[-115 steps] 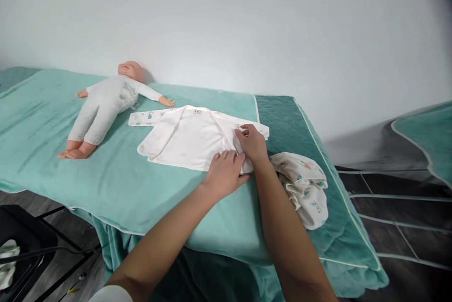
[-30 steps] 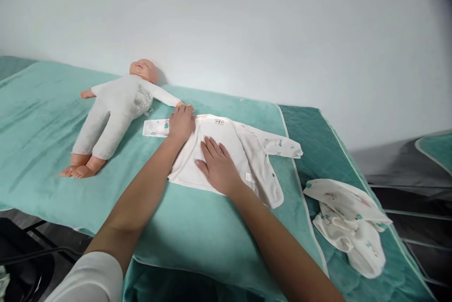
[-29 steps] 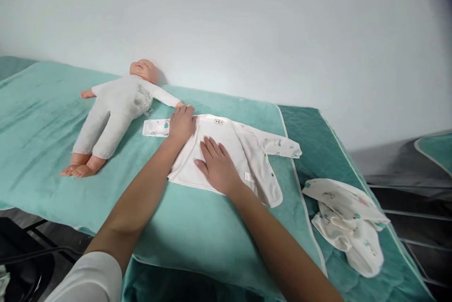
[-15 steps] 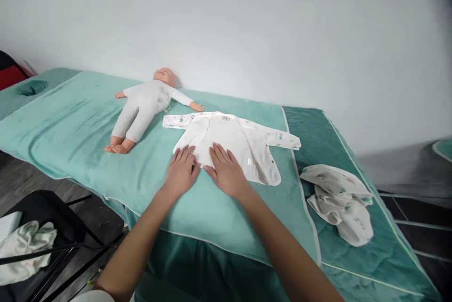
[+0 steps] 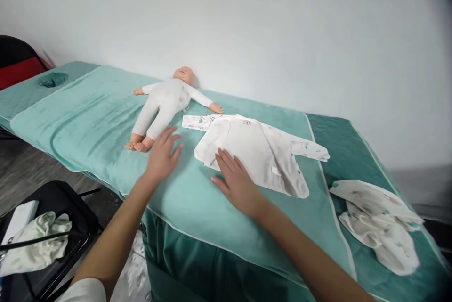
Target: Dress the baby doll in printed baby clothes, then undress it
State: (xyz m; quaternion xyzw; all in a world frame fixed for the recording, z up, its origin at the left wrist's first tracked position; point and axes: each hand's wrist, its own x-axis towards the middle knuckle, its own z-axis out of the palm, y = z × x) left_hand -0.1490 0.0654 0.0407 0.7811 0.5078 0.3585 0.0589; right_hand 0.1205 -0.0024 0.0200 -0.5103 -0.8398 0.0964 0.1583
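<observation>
Left hand (image 5: 163, 157) and right hand (image 5: 241, 186) wide, white shirt (image 5: 247, 146) partly hidden behind the latter.

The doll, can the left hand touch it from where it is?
Probably yes: the left hand looks open, holds nothing, and is close to the doll at its feet end. I see nothing standing between them.

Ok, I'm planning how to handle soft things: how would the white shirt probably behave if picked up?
The white shirt is likely floppy, since it lies flat with soft folds. It looks thin, so probably light. Its spread sleeves would probably dangle if only the middle were pinched.
</observation>
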